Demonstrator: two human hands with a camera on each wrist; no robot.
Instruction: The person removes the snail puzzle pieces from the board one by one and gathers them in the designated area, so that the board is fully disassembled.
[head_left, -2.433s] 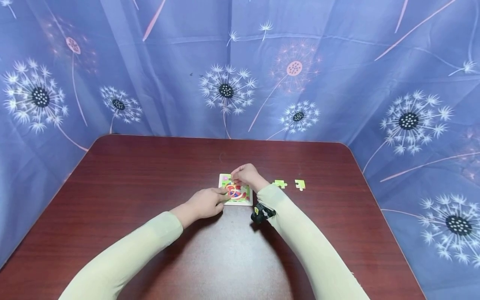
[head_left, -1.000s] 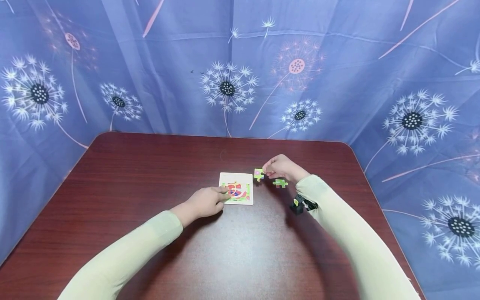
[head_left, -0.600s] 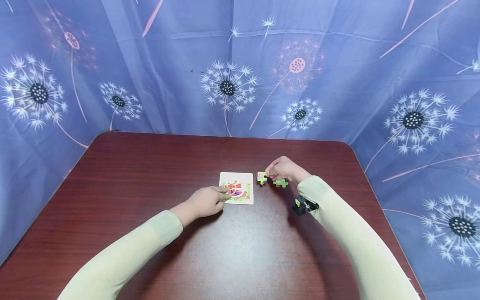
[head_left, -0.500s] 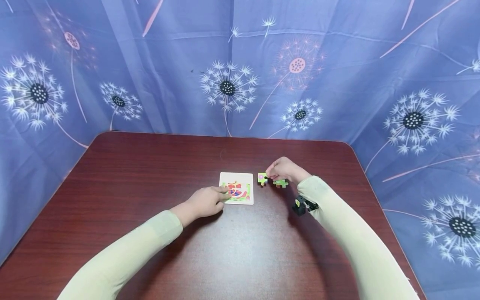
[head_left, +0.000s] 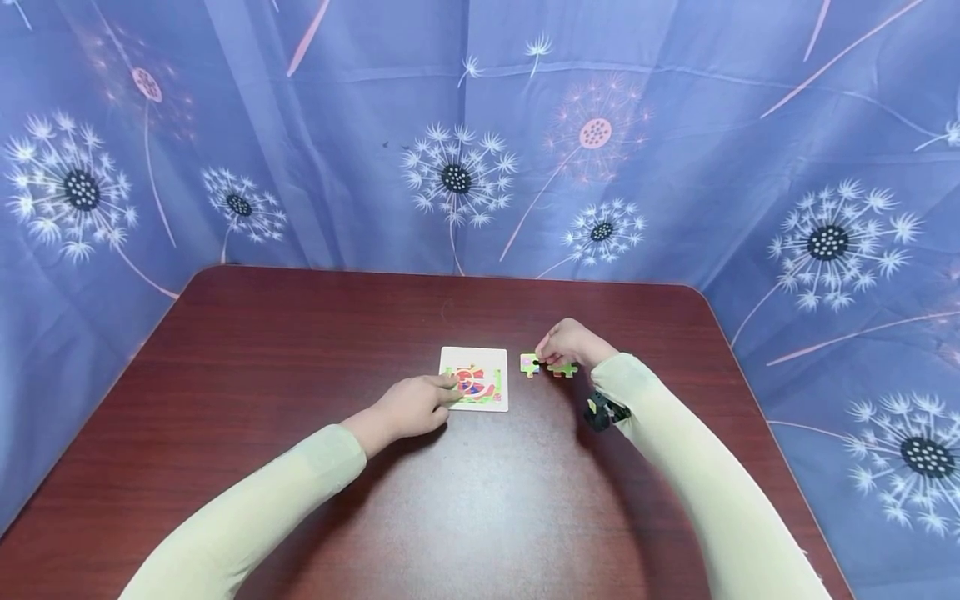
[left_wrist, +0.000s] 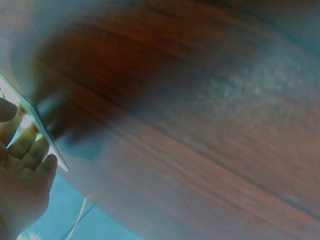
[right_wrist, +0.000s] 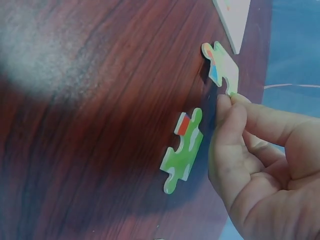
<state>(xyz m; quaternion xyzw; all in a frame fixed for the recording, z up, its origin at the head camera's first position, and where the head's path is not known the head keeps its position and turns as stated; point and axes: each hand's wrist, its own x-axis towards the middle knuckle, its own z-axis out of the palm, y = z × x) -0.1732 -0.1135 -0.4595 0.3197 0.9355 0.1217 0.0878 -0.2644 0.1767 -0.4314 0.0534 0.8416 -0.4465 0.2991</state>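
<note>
Right of centre, the piece (head_left: 528,367) is pinched at one edge by the right hand (head_left: 573,340) and should be kept level; the central board (head_left: 474,357) is touched by the left hand's (head_left: 408,406) extended fingers.

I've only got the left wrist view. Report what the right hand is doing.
Observer: The right hand pinches the edge of a puzzle piece between thumb and finger.
Operator: Tell me if anything loose lies close to it.
Observer: Yes, a mostly green piece lies on the table by that hand.
Operator: Now describe the face of the board.
Observer: In the head view, its colourful picture covers only the nearer part; the far strip is pale and blank.
</note>
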